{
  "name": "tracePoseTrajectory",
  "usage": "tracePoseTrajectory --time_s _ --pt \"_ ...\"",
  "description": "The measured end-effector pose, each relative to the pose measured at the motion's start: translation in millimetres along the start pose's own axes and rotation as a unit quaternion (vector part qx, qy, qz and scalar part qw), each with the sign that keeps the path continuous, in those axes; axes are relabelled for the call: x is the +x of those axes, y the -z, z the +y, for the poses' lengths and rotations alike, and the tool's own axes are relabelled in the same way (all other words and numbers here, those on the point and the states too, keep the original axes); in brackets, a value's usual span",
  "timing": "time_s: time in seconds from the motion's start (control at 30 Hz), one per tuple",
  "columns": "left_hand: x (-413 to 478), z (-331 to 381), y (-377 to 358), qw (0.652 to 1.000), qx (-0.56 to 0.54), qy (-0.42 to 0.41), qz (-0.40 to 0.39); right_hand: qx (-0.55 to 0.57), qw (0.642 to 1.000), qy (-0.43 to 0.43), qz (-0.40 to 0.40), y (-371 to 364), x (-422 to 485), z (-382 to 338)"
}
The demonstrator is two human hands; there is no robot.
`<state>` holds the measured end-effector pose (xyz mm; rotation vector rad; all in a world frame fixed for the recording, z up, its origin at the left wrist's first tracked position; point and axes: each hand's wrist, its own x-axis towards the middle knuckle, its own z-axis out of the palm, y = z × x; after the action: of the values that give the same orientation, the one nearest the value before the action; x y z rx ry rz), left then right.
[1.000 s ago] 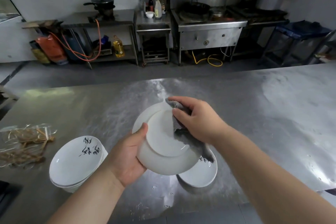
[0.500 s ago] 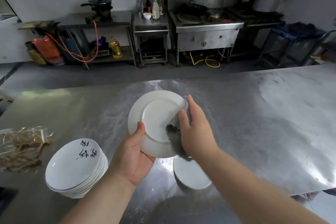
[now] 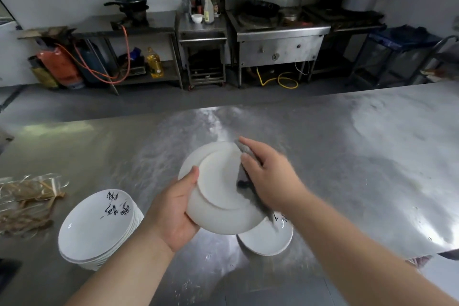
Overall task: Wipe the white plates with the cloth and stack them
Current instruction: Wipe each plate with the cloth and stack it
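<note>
My left hand [image 3: 173,211] grips a white plate [image 3: 218,189] by its left rim and holds it tilted above the steel table, underside towards me. Against the plate's right side my right hand [image 3: 268,176] presses a dark grey cloth [image 3: 244,181], fingers wrapped over it. Under the held plate lies another white plate [image 3: 268,238] with black writing, partly hidden. At the lower left stands a stack of several white plates [image 3: 96,228], the top one marked with black writing.
The steel table [image 3: 347,156] spreads wide to the right and has water drops on it. A clear bag of brown sticks [image 3: 24,201] lies at the left edge. Stoves, pots and gas cylinders stand across the aisle behind the table.
My right hand has slid the cloth from the plate's right rim down its underside and back up to the upper right. The held plate has tilted and shifted slightly.
</note>
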<state>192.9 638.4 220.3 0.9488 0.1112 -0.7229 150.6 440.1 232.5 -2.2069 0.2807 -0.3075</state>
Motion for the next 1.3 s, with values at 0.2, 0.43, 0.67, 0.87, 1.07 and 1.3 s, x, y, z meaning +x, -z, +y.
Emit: tracePoseTrajectory --time_s 0.2,0.43,0.67,0.87,1.07,1.3 --pt "9.6 -16.6 -12.6 0.998 -0.014 0.005 0.067 0.014 0.998 -0.046 0.040 -69.4 -79.8 1.2" --pt "28.2 -17.4 -37.1 0.995 -0.069 -0.013 0.069 0.028 0.989 -0.123 0.075 -13.9 -6.5 23.8" --pt "30.2 -52.4 -47.6 0.992 -0.071 0.079 0.063 0.033 0.992 -0.067 0.100 -52.9 -85.0 44.2" --pt "29.8 -72.5 -27.2 0.995 -0.042 0.074 0.047 -0.038 0.978 -0.206 0.010 45.3 -25.0 104.9" --pt "42.8 -101.7 -14.3 0.988 0.062 0.132 0.045 0.048 0.924 -0.294 -0.239 84.6 -29.2 153.0" --pt "75.6 -121.8 -28.5 0.953 0.248 0.078 0.153 0.222 0.892 -0.362 -0.155 54.2 -26.4 186.4"
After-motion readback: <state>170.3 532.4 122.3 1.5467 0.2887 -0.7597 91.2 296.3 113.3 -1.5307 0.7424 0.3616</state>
